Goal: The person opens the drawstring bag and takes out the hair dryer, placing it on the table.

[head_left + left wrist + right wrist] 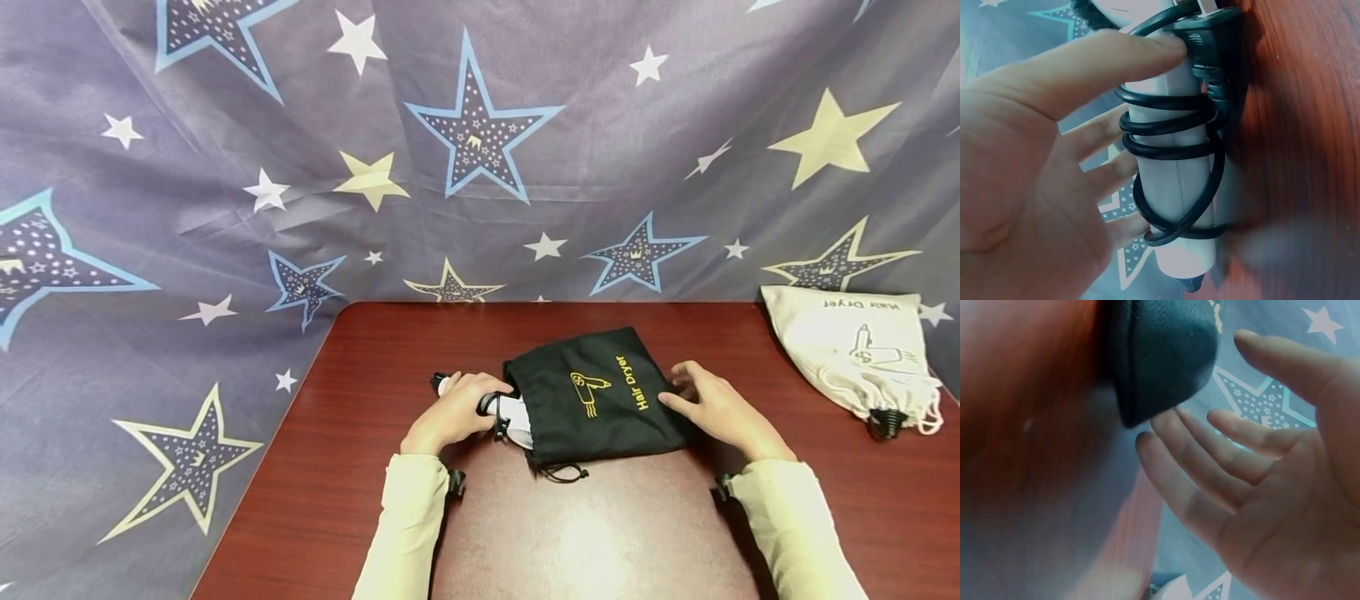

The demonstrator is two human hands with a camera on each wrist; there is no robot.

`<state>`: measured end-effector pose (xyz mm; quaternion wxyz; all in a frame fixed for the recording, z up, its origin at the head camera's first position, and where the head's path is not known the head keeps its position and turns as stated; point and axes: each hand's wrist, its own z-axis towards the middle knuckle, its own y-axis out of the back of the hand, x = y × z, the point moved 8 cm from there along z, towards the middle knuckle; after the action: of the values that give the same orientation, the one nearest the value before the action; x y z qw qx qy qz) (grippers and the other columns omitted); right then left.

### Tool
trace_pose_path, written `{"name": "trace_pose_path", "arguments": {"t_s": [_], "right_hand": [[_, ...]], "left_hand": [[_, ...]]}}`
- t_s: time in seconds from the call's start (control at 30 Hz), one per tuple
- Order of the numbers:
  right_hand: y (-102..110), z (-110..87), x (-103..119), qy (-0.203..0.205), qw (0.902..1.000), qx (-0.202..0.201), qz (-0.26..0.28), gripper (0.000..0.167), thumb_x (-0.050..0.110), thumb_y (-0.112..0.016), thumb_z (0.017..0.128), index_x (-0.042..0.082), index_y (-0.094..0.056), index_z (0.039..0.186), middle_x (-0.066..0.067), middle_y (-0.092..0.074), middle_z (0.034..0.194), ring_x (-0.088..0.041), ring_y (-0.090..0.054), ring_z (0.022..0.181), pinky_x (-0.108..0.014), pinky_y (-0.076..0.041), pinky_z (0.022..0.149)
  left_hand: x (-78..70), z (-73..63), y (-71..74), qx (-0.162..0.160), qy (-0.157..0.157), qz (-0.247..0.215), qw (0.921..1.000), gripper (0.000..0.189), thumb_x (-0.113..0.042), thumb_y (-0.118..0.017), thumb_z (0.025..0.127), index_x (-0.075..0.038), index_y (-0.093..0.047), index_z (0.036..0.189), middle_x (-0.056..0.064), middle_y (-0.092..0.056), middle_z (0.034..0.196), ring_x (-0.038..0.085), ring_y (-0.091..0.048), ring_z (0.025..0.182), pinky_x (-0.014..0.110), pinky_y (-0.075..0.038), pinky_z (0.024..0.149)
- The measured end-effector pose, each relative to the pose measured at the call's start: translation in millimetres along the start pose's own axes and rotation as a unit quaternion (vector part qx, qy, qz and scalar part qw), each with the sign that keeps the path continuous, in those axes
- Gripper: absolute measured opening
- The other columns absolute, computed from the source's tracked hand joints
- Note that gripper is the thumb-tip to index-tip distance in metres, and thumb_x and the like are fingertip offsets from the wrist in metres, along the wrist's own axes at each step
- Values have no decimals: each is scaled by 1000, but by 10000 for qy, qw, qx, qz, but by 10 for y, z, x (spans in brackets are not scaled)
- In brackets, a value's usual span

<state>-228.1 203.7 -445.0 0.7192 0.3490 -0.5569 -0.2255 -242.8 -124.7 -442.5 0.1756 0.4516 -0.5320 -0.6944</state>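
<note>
A white hair dryer (514,412) lies partly inside a black drawstring bag (611,433) with yellow "Hair Dryer" lettering; the rest of it is hidden by the cloth. My left hand (459,410) grips the dryer's handle (1175,175) outside the bag's mouth, thumb on top near the black plug (1213,44). Loops of black cord (1172,150) wind round that handle. At the bag's far end is my right hand (712,410), fingers spread and loosely bent beside the dark corner of the cloth (1166,356). Whether a fingertip touches it I cannot tell.
A cream drawstring bag (847,342) with similar print lies at the table's right edge, a black ribbed end (887,422) poking from its mouth. Behind the reddish-brown table (405,342) hangs a grey curtain (420,233) patterned with stars.
</note>
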Motion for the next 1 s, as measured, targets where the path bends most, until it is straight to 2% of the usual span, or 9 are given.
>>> {"name": "trace_pose_path", "arguments": {"t_s": [0.13, 0.27, 0.37, 0.6, 1.0], "right_hand": [[-28, 131, -17, -16, 10000, -35, -3, 31, 13, -69, 93, -6, -58, 114, -21, -68, 99, -29, -67, 85, -47, -51, 79], [-7, 209, -21, 67, 9995, -263, -139, 14, 2, -69, 89, -3, -64, 101, -15, -70, 90, -25, -68, 79, -40, -52, 74], [32, 224, -8, 138, 9987, -450, -200, 9, -3, -68, 86, 0, -65, 94, -12, -70, 86, -23, -67, 76, -37, -51, 71], [64, 151, -27, 110, 9981, -557, -247, 15, -6, -65, 82, 7, -59, 87, -9, -67, 81, -16, -58, 71, -35, -45, 67], [169, 65, -72, 24, 9958, -867, -296, 21, -8, -65, 81, 7, -54, 90, -10, -68, 81, -16, -58, 70, -35, -44, 65]], "left_hand": [[-9, 0, -19, 36, -77, -25, 10000, 42, -3, -73, 85, -10, -65, 126, 7, -65, 127, 29, -54, 126, 59, -29, 112], [-21, 2, -19, -33, -262, 36, 9996, 40, -5, -72, 87, -10, -65, 126, 6, -65, 127, 28, -55, 125, 55, -31, 111], [-25, -3, -5, -58, -347, 83, 9993, 39, -7, -72, 87, -10, -65, 126, 6, -65, 127, 27, -55, 125, 52, -33, 110], [18, -85, 11, -92, -426, 207, 9988, 39, -9, -72, 87, -12, -66, 125, 4, -66, 125, 25, -56, 124, 49, -35, 109], [203, -187, 105, -193, -246, 148, 9994, 40, -8, -76, 82, -14, -67, 121, 2, -68, 122, 25, -59, 120, 50, -36, 109]]}}
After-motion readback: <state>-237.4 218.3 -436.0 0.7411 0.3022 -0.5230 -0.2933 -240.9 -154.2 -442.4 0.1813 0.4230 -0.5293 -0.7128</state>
